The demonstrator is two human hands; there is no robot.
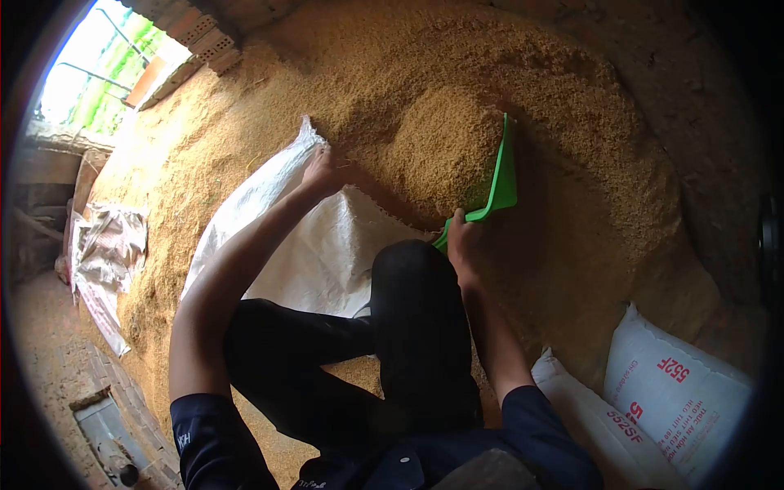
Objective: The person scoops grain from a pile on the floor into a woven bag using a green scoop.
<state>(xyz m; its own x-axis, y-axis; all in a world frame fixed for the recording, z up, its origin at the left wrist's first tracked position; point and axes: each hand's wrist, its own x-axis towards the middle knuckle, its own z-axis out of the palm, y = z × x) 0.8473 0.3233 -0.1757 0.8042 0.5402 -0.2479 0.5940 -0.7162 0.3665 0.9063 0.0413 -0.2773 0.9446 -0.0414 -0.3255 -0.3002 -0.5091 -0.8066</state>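
Observation:
My left hand [323, 170] is closed on the upper edge of a white woven sack [314, 245], which lies open in front of my knees. My right hand [462, 237] grips the handle end of a green scoop [505, 175]. Heaped on the scoop is a mound of golden-brown grain [445, 143], beside the sack's mouth. The scoop's far edge is hidden by the grain. My bent legs are between my two forearms, and one knee overlaps the sack's near part.
A large grain pile [572, 98] spreads all around. Two printed white sacks [678, 384] stand at the lower right. A crumpled sack [109, 253] lies at the left. Bricks [196, 37] border a bright opening at the upper left.

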